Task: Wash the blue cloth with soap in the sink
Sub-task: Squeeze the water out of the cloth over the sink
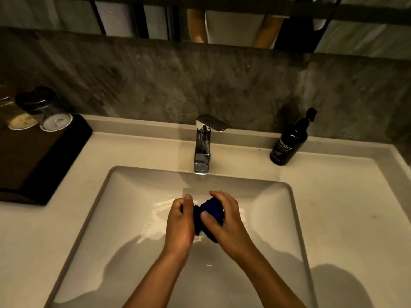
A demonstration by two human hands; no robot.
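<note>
Both hands, left hand (180, 221) and right hand (224, 221), clamp the bunched blue cloth (210, 211) over the sink (89, 218), probably wringing below the tap (202, 150).

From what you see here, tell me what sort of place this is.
Probably a hotel bathroom: a white sink with a chrome tap, a pump soap bottle, and capped glasses on a tray.

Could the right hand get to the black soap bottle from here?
Probably yes, once freed: the right hand grips the blue cloth, but nothing stands between it and the soap bottle on the counter.
</note>
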